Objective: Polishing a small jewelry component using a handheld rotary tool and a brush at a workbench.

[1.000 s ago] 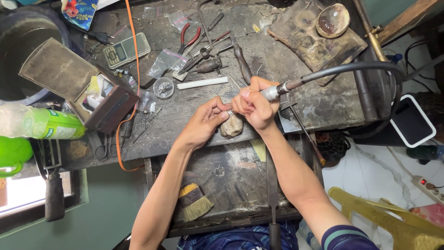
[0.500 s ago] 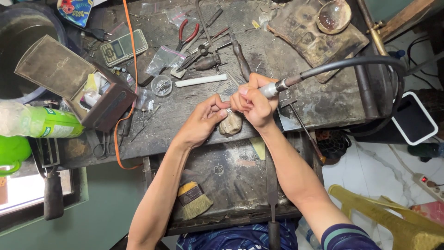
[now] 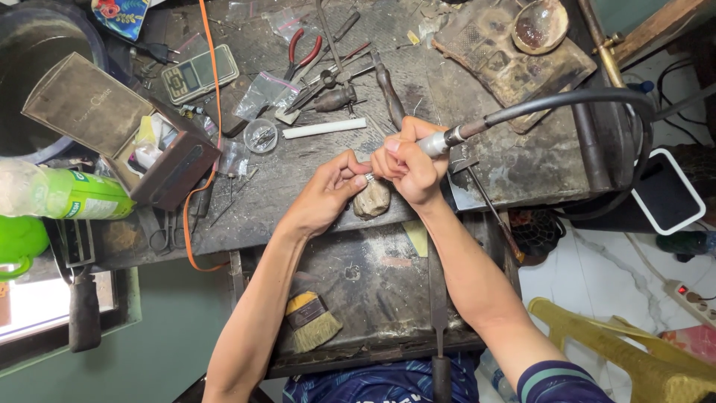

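Observation:
My right hand grips the metal handpiece of a rotary tool, whose black flexible shaft arcs off to the right. Its tip points at a small silver ring pinched between the fingers of my left hand. Both hands meet over a worn wooden bench peg at the front edge of the workbench. The ring is mostly hidden by fingertips.
Pliers, a white stick, a small round dish, a pocket scale and an open brown box lie on the bench. A brush rests in the drawer tray below. A green bottle is at left.
Both hands stay together at the bench peg with only slight shifts; the view has drifted a little.

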